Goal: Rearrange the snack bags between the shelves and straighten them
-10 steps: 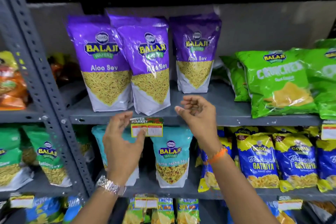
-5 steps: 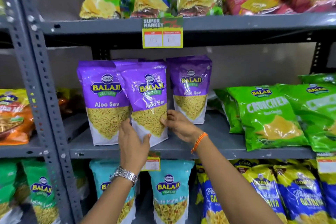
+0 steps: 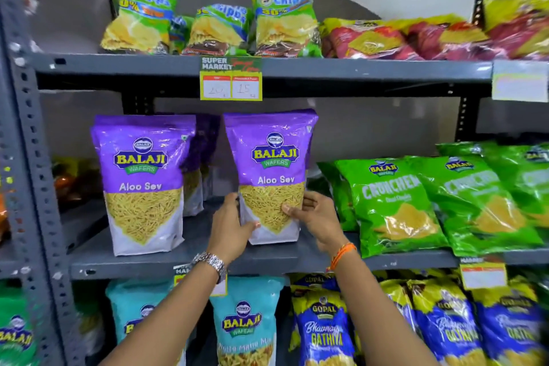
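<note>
Both forearms reach up from the bottom of the view to the grey metal middle shelf [image 3: 267, 260].

Left hand [image 3: 230, 227]: wrist with a silver metal watch [image 3: 211, 263], palm turned inward, thumb across the lower left front of the purple-and-white Aloo Sev pouch [image 3: 271, 175], the other digits hidden behind its left edge. Grip clamped on the pouch.

Right hand [image 3: 316, 217]: wrist with an orange thread band [image 3: 341, 255], thumb pressed on the yellow printed panel at the lower right front, the rest curled round the right edge. Grip also clamped on the pouch.

The held pouch stands upright, its base at or just above the shelf surface, near the middle of the shelf and a little back from the front edge; contact with the shelf cannot be told.

A second purple Aloo Sev pouch [image 3: 142, 184] stands upright near the left end of the same shelf, close to the front edge, apart from the held one. More purple pouches [image 3: 202, 163] stand behind it, in the gap between the two.

Green crinkled Crunchem bags [image 3: 395, 202] lean along the right part of the shelf, just beside the right hand.
</note>
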Demonstrator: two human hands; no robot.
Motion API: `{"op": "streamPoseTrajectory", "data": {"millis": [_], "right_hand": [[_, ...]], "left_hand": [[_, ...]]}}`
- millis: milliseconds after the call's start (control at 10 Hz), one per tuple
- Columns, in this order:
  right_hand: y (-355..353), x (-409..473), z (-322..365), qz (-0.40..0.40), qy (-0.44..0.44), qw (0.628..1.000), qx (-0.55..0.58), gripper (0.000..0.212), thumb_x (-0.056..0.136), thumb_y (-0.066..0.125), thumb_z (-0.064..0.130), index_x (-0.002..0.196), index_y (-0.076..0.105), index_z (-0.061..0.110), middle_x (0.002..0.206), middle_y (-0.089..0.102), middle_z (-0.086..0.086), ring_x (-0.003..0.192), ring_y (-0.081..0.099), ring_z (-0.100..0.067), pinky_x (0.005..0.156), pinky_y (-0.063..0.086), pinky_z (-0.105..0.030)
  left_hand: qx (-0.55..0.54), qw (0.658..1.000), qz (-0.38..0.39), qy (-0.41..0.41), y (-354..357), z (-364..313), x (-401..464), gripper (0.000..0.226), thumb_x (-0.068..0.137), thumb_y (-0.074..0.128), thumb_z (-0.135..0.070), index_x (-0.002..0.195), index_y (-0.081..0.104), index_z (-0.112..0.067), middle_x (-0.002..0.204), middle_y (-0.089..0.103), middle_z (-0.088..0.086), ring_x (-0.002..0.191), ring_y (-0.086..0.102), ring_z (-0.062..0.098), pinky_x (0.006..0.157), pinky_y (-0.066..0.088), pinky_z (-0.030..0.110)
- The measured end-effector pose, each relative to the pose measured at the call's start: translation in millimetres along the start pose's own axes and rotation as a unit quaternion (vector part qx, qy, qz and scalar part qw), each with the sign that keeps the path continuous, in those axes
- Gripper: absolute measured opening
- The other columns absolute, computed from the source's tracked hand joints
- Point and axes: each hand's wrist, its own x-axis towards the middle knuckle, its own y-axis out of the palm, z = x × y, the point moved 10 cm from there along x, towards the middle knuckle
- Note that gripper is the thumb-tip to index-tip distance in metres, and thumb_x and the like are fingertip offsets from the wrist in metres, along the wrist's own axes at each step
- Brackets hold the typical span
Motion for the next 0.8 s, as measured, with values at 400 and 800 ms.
{"op": "streamPoseTrajectory", "data": {"millis": [400,800], "right_hand": [[-15.8,-0.9,-17.0,-0.027,0.022,0.999,-0.035,0.049,0.071,0.084,0.006,0.115,0.064,0.000,0.113,0.073,-0.014,0.099,0.071,-0.020,0.084,0.059,-0.032],[-15.5,-15.9,5.2,-0.042,0.036,0.996,-0.063,0.075,0.070,0.086,0.013,0.133,0.046,0.005,0.125,0.063,-0.011,0.118,0.061,-0.029,0.097,0.053,-0.042]], "left_hand": [[0.041,0.999,0.033,0.005,14.5,-25.0,-9.8,0.047,0.079,0.081,-0.012,0.114,0.050,-0.008,0.115,0.070,0.014,0.104,0.067,0.031,0.088,0.057,0.046],[0.037,0.997,0.054,0.037,10.2,-29.9,-6.2,0.067,0.080,0.081,-0.015,0.133,0.042,-0.011,0.136,0.063,0.009,0.123,0.063,0.025,0.102,0.053,0.045]]}}
